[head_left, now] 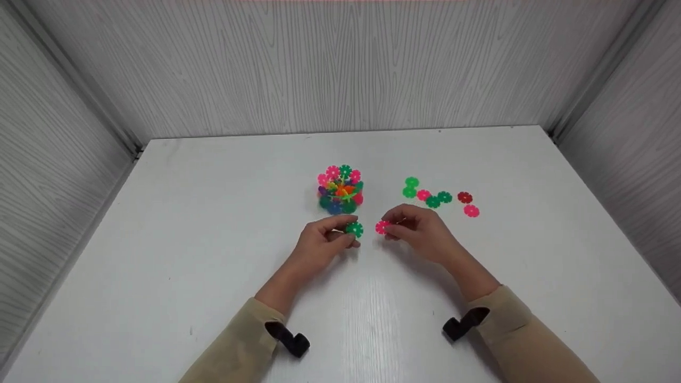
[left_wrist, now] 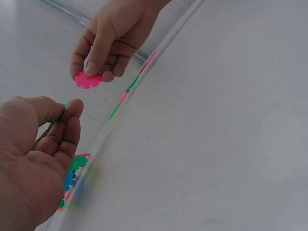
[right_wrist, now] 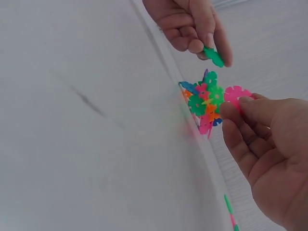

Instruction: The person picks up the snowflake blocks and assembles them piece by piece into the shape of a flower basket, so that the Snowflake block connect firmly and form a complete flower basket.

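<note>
My left hand pinches a green notched plastic disc between thumb and fingers. Facing it across a small gap, my right hand pinches a pink notched disc. The two discs are apart, held above the table; the right wrist view shows the green disc tilted and the pink disc nearly face-on. Just beyond the left hand stands a multicoloured cluster of interlocked discs. In the left wrist view my fingers hide most of the green disc.
Several loose discs lie right of the cluster: light green ones, a pink one, dark green ones, a red one and another pink one. The white table is bounded by pale wood-grain panels behind and at both sides.
</note>
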`<state>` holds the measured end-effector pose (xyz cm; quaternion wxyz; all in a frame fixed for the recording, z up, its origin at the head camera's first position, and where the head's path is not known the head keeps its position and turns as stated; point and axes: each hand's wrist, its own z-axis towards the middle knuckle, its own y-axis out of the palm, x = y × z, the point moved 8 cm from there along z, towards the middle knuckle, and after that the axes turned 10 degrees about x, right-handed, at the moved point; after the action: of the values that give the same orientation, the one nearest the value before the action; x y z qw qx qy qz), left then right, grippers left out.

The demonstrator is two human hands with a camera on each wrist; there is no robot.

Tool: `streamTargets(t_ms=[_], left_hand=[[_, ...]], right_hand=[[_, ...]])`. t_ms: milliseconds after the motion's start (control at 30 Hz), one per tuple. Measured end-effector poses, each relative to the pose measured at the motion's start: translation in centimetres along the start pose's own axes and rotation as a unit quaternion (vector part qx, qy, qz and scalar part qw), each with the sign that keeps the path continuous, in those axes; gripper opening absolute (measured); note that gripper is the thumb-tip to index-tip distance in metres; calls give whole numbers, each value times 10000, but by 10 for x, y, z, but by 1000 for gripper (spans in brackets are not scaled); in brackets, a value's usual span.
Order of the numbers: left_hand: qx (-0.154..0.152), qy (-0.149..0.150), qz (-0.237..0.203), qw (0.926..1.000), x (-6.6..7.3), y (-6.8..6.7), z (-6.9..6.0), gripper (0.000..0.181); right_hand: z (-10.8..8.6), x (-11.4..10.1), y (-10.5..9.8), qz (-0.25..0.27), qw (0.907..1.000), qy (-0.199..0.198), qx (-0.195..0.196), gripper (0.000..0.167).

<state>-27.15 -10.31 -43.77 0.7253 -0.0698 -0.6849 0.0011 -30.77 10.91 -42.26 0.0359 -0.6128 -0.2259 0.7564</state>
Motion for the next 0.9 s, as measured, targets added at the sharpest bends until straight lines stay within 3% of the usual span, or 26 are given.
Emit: streamTargets(t_ms=[233, 567, 900], left_hand=[[-333, 95, 43, 9994, -4, 9, -3, 44], [-570, 144, -118, 9982, -1, 12, 0, 44], [-635, 142, -186, 9977, -4, 14, -1, 44]], right_hand=[[-5, 3, 10, 336, 9991, -114, 251, 17], [-4, -6, 12, -67, 9980, -544, 325, 15], [-4, -4, 13, -178, 9974, -630, 289, 17]])
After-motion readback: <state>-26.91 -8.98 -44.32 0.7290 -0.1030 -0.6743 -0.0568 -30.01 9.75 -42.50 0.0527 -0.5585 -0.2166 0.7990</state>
